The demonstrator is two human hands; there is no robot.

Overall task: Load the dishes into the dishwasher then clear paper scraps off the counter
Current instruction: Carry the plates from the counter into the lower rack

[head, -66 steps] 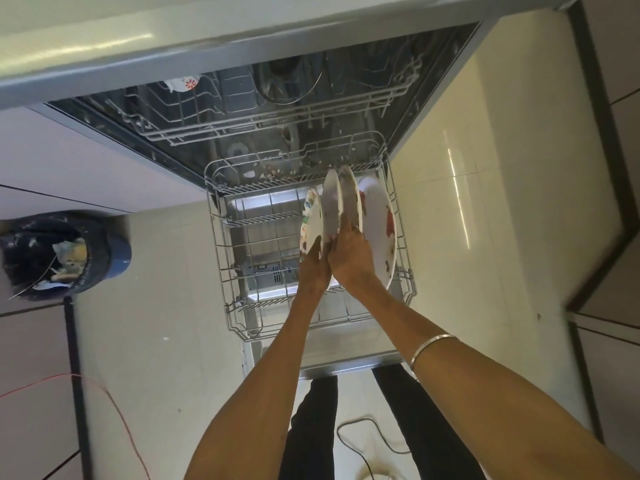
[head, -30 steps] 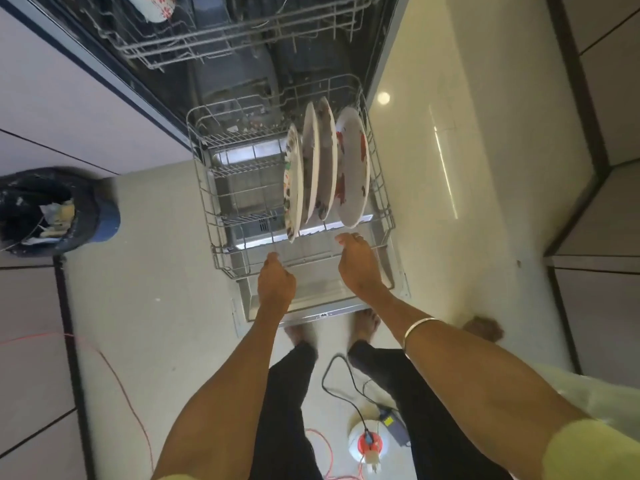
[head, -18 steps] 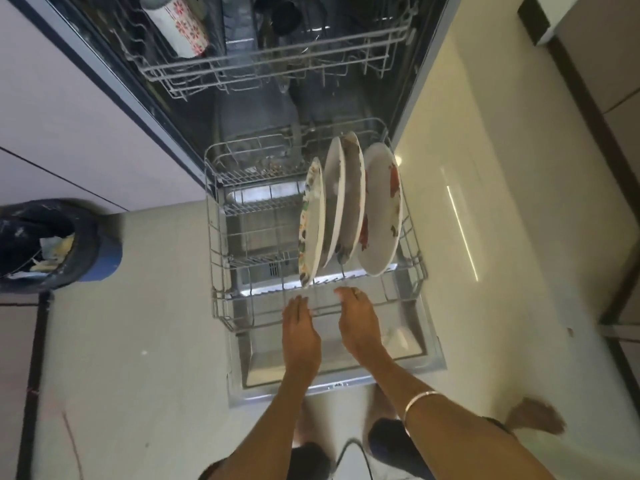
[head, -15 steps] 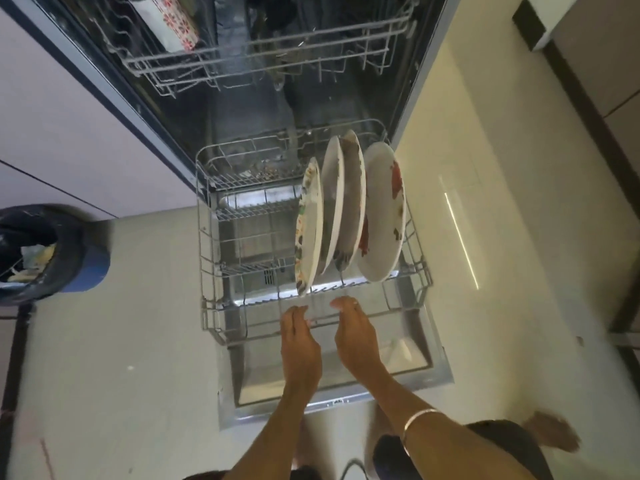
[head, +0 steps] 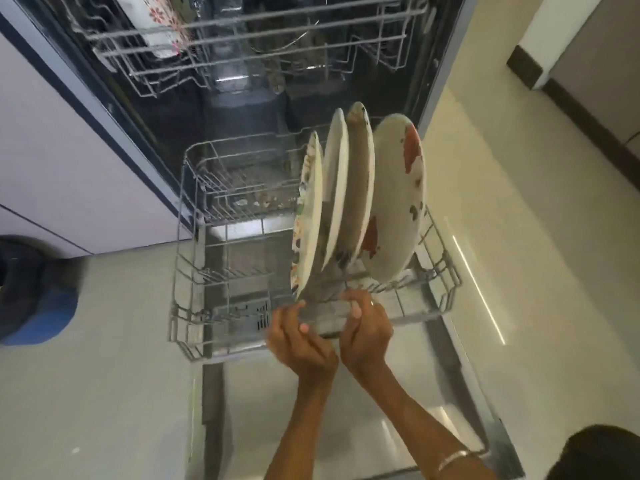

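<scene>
Both my hands, left hand (head: 300, 344) and right hand (head: 365, 332), grip the near rim of the lower rack (head: 194, 268), pulled out over pale floor tiles (head: 519, 271); a blue bin (head: 38, 306) stands far left.

No readable text, label, brand or number anywhere; only red flower patterns on a cup (head: 157, 26) at upper left, and blurred marks on plates (head: 398, 199).

The patterned cup (head: 157, 26) and bin (head: 33, 292) are cut off by the edges.
</scene>
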